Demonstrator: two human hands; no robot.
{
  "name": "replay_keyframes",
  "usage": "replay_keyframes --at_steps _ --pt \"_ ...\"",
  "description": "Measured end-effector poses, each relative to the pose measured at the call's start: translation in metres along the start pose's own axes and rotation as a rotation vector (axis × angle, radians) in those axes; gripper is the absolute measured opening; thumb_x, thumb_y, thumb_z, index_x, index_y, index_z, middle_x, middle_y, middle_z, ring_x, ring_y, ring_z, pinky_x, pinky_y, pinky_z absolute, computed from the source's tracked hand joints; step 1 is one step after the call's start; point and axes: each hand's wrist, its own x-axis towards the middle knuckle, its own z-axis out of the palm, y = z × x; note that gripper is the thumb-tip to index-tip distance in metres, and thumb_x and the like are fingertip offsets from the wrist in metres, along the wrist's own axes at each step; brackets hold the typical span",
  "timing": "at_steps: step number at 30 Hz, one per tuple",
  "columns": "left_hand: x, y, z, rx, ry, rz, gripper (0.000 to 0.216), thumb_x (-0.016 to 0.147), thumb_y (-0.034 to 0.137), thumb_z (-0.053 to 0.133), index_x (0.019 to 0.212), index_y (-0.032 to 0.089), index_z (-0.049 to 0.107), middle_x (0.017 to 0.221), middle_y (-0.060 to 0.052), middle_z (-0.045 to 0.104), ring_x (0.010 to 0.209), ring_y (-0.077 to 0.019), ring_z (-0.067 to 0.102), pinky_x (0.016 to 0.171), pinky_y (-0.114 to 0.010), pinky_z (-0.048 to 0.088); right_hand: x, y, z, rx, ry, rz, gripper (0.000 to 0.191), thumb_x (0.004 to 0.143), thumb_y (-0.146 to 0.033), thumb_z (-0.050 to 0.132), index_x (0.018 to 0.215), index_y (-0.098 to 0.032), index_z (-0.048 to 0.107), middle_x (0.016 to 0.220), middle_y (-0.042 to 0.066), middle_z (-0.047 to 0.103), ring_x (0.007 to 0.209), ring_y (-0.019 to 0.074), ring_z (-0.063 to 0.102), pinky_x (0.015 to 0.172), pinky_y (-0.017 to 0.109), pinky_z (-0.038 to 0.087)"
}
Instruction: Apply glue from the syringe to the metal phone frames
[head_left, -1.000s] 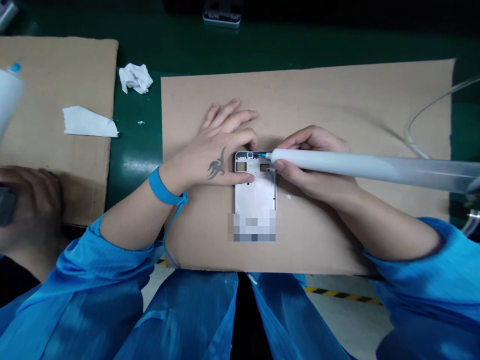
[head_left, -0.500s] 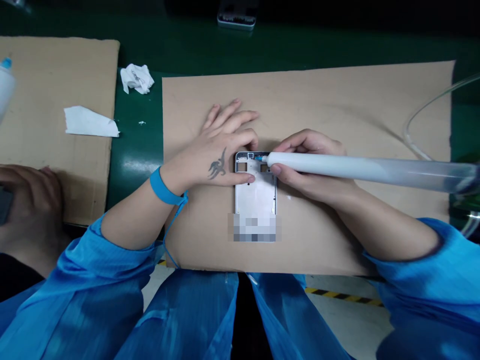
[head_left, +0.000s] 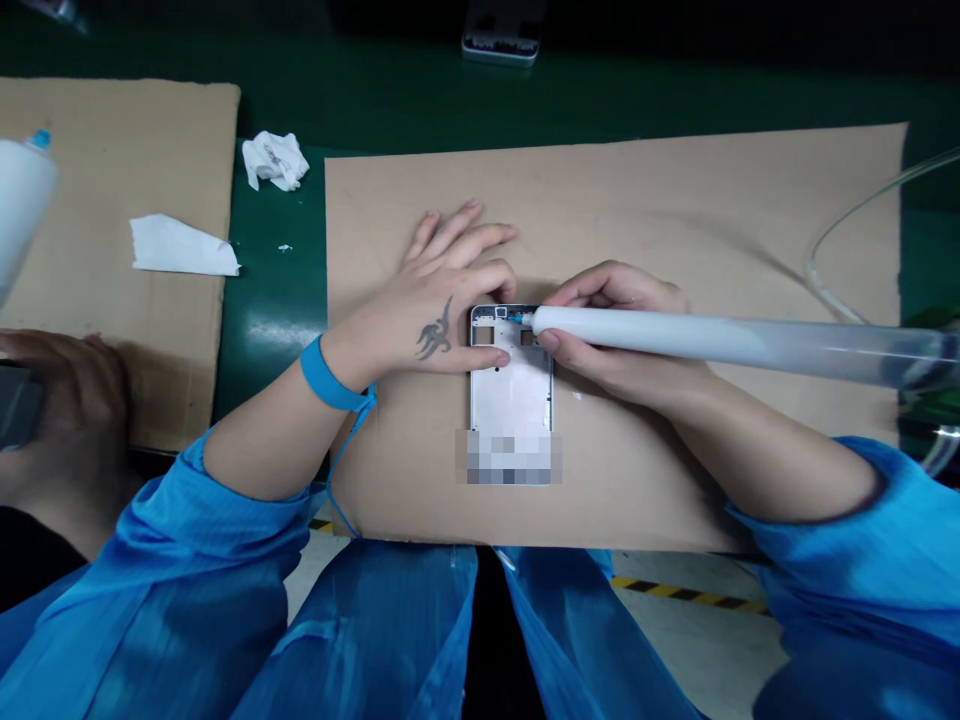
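A silver metal phone frame (head_left: 512,395) lies on a brown cardboard sheet (head_left: 675,200). My left hand (head_left: 435,300) rests flat across its upper left corner, fingers spread, thumb pressing on the frame. My right hand (head_left: 611,335) is closed round a long white dispensing syringe (head_left: 720,338) that runs off to the right. Its blue tip touches the frame's top edge near the middle. A blue wrist strap (head_left: 326,375) circles my left wrist.
A second cardboard sheet (head_left: 112,150) at the left carries a white wipe (head_left: 180,247); a crumpled wipe (head_left: 275,158) lies on the green table. Another person's hand (head_left: 56,400) and white syringe (head_left: 19,205) show at the left edge. A clear tube (head_left: 840,240) curves at right.
The syringe tip has slid a little leftward along the frame's top edge. My left hand has stayed put. The other person's syringe at the left edge has shifted.
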Motion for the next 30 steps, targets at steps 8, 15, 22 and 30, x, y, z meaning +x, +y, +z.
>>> replay_keyframes --at_steps 8,15,22,30 --pt "-0.0001 0.0039 -0.0015 0.004 -0.005 -0.007 0.061 0.089 0.081 0.083 0.118 0.029 0.072 0.180 -0.012 0.050 0.178 -0.0504 0.021 0.143 -0.080 0.005 -0.0009 -0.0002 0.0024 -0.021 0.045 0.025 0.045 0.078 -0.064 0.100 0.095 -0.029 0.078 0.085 0.002 0.084 0.064 0.0190 0.072 0.053 0.032 0.058" --pt "-0.0001 0.0044 -0.0018 0.015 -0.011 -0.008 0.062 0.089 0.082 0.082 0.119 0.028 0.072 0.180 -0.013 0.049 0.178 -0.0509 0.021 0.143 -0.080 0.006 -0.0002 0.0003 0.0032 -0.019 0.069 0.013 0.043 0.078 -0.062 0.101 0.094 -0.028 0.078 0.084 0.002 0.082 0.062 0.0186 0.071 0.052 0.032 0.056" --pt "0.0001 0.0047 -0.0021 0.022 -0.015 -0.010 0.062 0.089 0.082 0.082 0.119 0.029 0.072 0.179 -0.013 0.050 0.178 -0.0510 0.020 0.143 -0.081 0.006 0.0001 0.0014 0.0039 -0.030 0.072 0.025 0.044 0.078 -0.063 0.100 0.094 -0.029 0.078 0.085 0.002 0.083 0.064 0.0189 0.071 0.054 0.032 0.056" --pt "0.0003 0.0043 -0.0020 0.018 -0.013 -0.008 0.062 0.089 0.081 0.083 0.121 0.029 0.073 0.180 -0.013 0.050 0.178 -0.0511 0.021 0.143 -0.081 0.006 0.0005 0.0016 0.0033 -0.048 0.069 0.012 0.042 0.079 -0.060 0.100 0.095 -0.029 0.078 0.087 0.002 0.083 0.067 0.0196 0.073 0.057 0.033 0.059"
